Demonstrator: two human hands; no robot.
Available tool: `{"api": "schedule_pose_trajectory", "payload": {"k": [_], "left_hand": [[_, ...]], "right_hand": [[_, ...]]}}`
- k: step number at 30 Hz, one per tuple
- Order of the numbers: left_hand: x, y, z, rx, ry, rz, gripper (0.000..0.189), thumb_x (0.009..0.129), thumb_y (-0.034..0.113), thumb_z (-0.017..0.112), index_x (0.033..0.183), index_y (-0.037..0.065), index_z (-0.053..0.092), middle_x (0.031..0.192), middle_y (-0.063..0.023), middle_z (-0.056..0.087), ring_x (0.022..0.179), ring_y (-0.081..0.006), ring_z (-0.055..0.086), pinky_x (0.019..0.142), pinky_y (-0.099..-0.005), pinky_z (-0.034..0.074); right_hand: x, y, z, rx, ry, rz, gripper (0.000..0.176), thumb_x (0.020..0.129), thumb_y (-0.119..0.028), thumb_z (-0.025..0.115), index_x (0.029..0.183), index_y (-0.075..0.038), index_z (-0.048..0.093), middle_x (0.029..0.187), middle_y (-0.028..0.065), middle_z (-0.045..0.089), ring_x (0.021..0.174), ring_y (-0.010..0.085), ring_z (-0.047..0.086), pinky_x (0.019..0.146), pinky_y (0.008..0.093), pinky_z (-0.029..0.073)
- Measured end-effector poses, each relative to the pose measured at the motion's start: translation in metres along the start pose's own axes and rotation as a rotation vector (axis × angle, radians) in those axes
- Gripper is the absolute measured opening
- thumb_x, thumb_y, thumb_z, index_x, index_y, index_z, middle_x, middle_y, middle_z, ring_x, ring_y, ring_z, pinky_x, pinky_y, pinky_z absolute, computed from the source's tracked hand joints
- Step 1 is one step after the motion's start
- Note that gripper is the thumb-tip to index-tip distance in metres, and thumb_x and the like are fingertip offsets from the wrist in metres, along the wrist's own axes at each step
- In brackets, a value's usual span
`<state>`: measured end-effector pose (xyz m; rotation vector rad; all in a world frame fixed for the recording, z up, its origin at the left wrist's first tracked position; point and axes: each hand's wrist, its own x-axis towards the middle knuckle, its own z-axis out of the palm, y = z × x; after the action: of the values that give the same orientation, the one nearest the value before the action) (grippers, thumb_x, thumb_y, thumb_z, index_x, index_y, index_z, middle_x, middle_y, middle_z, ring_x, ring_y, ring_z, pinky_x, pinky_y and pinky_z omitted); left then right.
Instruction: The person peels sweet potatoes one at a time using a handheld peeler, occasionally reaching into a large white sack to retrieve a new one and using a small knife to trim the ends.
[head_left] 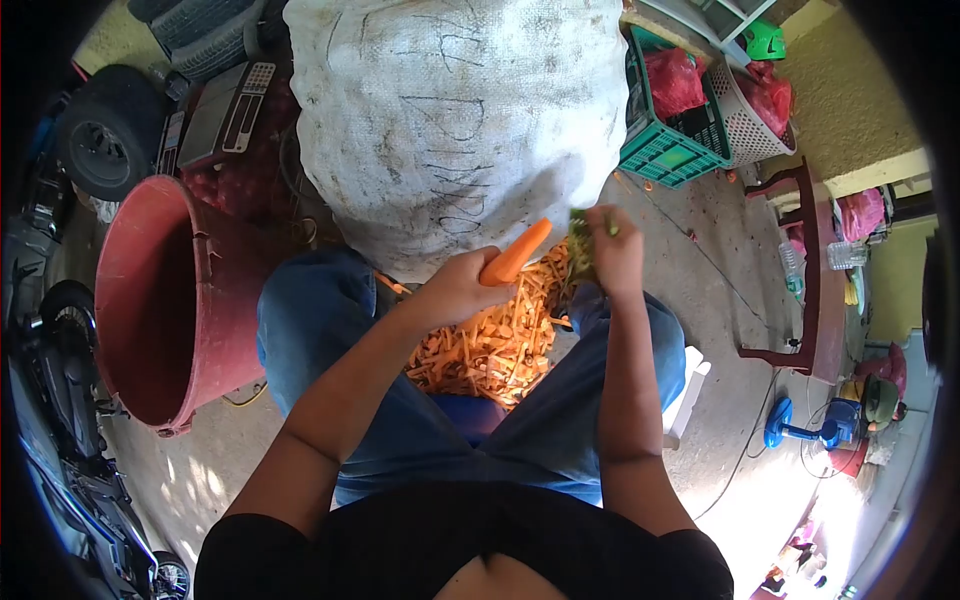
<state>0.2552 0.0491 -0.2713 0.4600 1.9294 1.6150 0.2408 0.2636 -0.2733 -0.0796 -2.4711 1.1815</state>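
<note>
Currently the left hand (455,290) is closed around the lower end of a carrot (515,253), which points up and to the right above the pile of carrot peelings (490,350) between the knees. The right hand (615,250) is clamped on a green tool (580,240), just beside the carrot tip. A white sack (450,110) stands directly ahead; a red tub (150,300) sits to the left

carrot (520,252) | orange, tilted, tip up | green tool (580,240) | just beside tip

The left hand (455,290) grips a carrot (516,254); the right hand (614,250) holds a green peeler (580,245) beside it.
</note>
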Motion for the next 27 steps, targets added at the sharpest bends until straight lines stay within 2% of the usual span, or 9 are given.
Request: {"api": "schedule_pose_trajectory", "payload": {"k": [1,3,8,18,20,22,24,26,27], "left_hand": [[-0.002,0.008,-0.002,0.08,0.042,-0.055,0.033,0.072,0.023,0.058,0.094,0.0,0.049,0.071,-0.0057,0.052,0.061,-0.0127,0.049,0.057,-0.0277,0.04],[-0.002,0.01,-0.004,0.158,0.086,-0.111,0.032,0.068,0.017,0.06,0.092,-0.001,0.049,0.068,-0.0068,0.052,0.06,-0.0138,0.049,0.057,-0.0288,0.04],[-0.002,0.02,-0.001,0.336,0.156,-0.034,0.028,0.06,0.016,0.06,0.077,-0.005,0.051,0.065,-0.0175,0.054,0.062,-0.0276,0.055,0.057,-0.033,0.041],[-0.005,0.017,0.0,0.445,0.191,0.129,0.022,0.06,0.012,0.06,0.074,0.0,0.048,0.063,-0.0144,0.05,0.057,-0.0262,0.051,0.053,-0.0326,0.038],[-0.011,0.022,0.007,0.507,0.081,0.44,0.019,0.06,0.011,0.06,0.072,0.001,0.048,0.063,-0.0118,0.049,0.057,-0.0248,0.05,0.053,-0.0319,0.038],[-0.014,0.027,0.016,0.386,0.044,0.429,0.018,0.062,0.009,0.06,0.074,0.003,0.048,0.066,-0.0097,0.049,0.062,-0.0237,0.05,0.056,-0.0316,0.038],[-0.012,0.026,0.016,0.269,0.018,0.41,0.018,0.063,0.008,0.06,0.075,0.005,0.048,0.069,-0.0076,0.049,0.067,-0.0225,0.05,0.059,-0.0314,0.038],[-0.005,0.019,0.011,0.202,0.087,0.632,0.018,0.067,0.006,0.061,0.08,0.008,0.048,0.079,-0.0052,0.048,0.081,-0.0213,0.047,0.07,-0.0314,0.036],[-0.005,0.019,0.012,0.202,0.086,0.635,0.018,0.067,0.006,0.061,0.08,0.008,0.048,0.079,-0.0052,0.048,0.081,-0.0213,0.047,0.07,-0.0314,0.036]], "right_hand": [[-0.005,-0.01,0.0,0.002,-0.001,-0.001,0.018,0.079,-0.016,0.051,0.081,0.001,0.056,0.062,0.0113,0.055,0.054,0.0181,0.053,0.051,0.0286,0.04],[-0.012,-0.031,-0.003,-0.109,-0.373,0.054,0.015,0.076,-0.014,0.053,0.085,-0.001,0.055,0.067,0.016,0.055,0.06,0.024,0.055,0.056,0.0314,0.041],[-0.016,-0.027,0.006,-0.082,-0.445,-0.066,0.015,0.07,-0.01,0.057,0.083,-0.003,0.056,0.06,0.0162,0.053,0.058,0.0305,0.054,0.053,0.0352,0.041],[-0.016,-0.023,0.008,-0.006,-0.509,-0.003,0.018,0.073,-0.017,0.056,0.083,-0.002,0.055,0.063,0.0183,0.053,0.061,0.0331,0.053,0.055,0.0363,0.041],[-0.017,-0.02,0.014,-0.019,-0.505,0.031,0.019,0.074,-0.019,0.055,0.083,-0.001,0.055,0.065,0.0189,0.053,0.062,0.034,0.053,0.056,0.0366,0.041],[-0.017,-0.013,0.023,-0.073,-0.493,0.023,0.021,0.075,-0.021,0.054,0.082,-0.001,0.055,0.066,0.0195,0.054,0.064,0.0352,0.052,0.057,0.0367,0.041],[-0.022,-0.001,0.035,0.001,-0.557,0.058,0.02,0.075,-0.019,0.054,0.081,0.0,0.054,0.068,0.021,0.053,0.065,0.035,0.053,0.056,0.0359,0.041],[-0.034,0.003,0.048,0.262,-0.652,0.032,0.022,0.07,-0.021,0.059,0.074,0.0,0.052,0.068,0.0083,0.057,0.06,0.0178,0.053,0.055,0.0309,0.041],[-0.036,-0.006,0.049,0.366,-0.764,0.013,0.025,0.068,-0.023,0.059,0.08,-0.002,0.051,0.08,0.0029,0.056,0.071,0.0145,0.052,0.06,0.0287,0.041]]}}
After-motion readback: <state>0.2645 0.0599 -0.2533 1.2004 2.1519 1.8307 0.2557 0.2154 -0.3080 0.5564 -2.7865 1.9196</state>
